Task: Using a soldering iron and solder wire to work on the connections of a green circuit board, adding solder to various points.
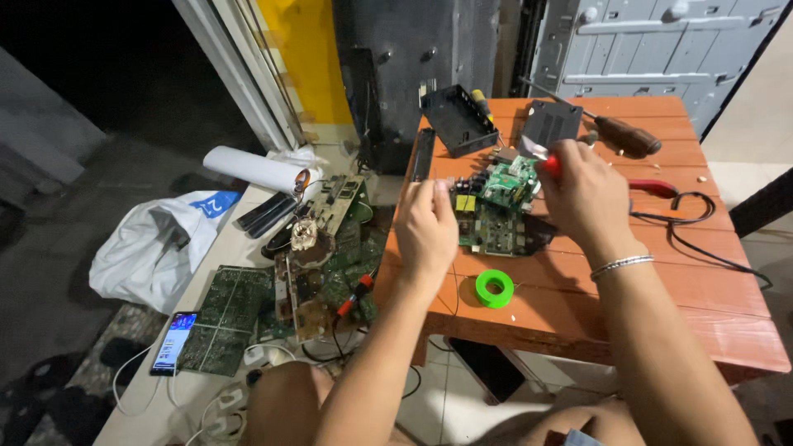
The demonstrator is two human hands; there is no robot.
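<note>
Both hands are over the green board (500,211), which sits on the orange table (661,289) near its left-middle, straight ahead of the person. The left hand (425,227) comes in from the board's left edge, fingers curled narrow, pinching at the corner by the yellow part (465,203); what exactly the fingertips grip, I cannot tell. The right hand (582,198) sits on the board's right side, closed around a red-handled tool (551,165) whose tip I can't see clearly. So the board lies between the two hands, touching or nearly touching both, its longer side running away from the person, toward the black boxes (460,120) at the table's far edge. Neither hand is clearly nearer: one on each flank. A green tape roll (495,288) lies just in front, near the left wrist. A wooden-handled screwdriver (628,136) rests well off to the right, beyond the right hand
</note>
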